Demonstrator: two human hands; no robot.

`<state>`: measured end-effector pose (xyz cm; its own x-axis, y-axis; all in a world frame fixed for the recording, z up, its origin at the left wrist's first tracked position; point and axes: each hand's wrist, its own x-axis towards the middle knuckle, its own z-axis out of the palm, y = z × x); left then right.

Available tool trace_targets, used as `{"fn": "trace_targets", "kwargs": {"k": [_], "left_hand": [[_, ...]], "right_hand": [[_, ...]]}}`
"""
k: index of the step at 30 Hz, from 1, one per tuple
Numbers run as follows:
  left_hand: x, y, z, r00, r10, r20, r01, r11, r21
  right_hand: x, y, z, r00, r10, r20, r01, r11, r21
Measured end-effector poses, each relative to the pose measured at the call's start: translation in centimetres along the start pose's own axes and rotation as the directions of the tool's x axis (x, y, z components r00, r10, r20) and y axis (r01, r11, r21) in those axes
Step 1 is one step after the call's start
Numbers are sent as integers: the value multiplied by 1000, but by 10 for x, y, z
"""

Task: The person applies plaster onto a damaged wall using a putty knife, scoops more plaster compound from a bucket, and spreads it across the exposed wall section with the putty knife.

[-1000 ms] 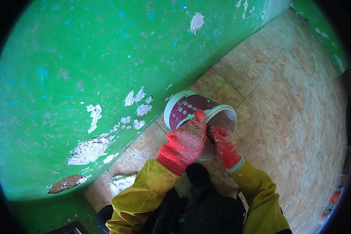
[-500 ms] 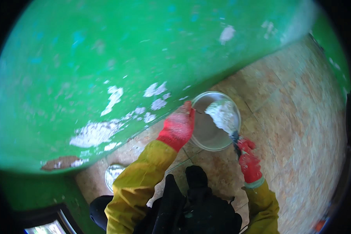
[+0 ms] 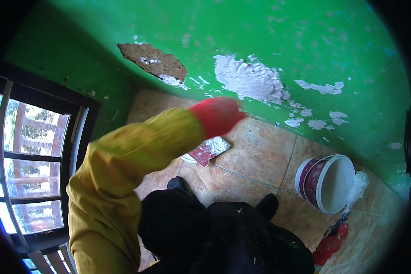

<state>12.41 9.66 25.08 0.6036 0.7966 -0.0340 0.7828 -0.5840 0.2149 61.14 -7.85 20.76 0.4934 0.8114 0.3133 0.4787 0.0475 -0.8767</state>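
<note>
My left hand [image 3: 220, 116], in a red glove, is stretched out over the floor in front of the green wall. It is blurred and its fingers are hard to make out. Below its wrist lies a dark red flat piece [image 3: 203, 152] with white paste [image 3: 217, 145] on it, partly over a round white lid. At the lower right my right hand [image 3: 332, 244], also red-gloved, is closed round the dark handle of a putty knife [image 3: 357, 186]. White paste covers its blade, which is beside the rim of a white and dark red bucket [image 3: 313, 179].
Along the low part of the green wall [image 3: 242, 27] runs a rough white patch [image 3: 249, 80], with a bare brown hole [image 3: 155, 61] to its left. Several smaller white spots show to the right. A barred window [image 3: 36, 164] stands at the left. The floor is tiled [image 3: 255, 150].
The view has swung left toward the window. My left hand has left the bucket's rim. The putty knife in my right hand has moved from over the bucket's mouth to beside its rim.
</note>
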Motion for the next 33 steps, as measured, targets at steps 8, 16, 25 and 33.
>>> {"fn": "trace_targets", "kwargs": {"k": [8,16,25,33], "left_hand": [[-245,8,139,331,-618,713,352,-621,-701],[-299,-13,186,242,-681,691,-148,-730,-667],[-337,-31,191,341,-698,630,-214,-710,-671],[-370,-60,188,295,-829,476,-353,-557,-752]], "right_hand": [[-81,-73,111,986,85,146,-111,977,181],[-182,-135,226,747,402,530,-597,757,266],[-257,-164,332,186,244,952,-597,797,-87],[-272,-187,381,175,92,980,-586,810,29]]}}
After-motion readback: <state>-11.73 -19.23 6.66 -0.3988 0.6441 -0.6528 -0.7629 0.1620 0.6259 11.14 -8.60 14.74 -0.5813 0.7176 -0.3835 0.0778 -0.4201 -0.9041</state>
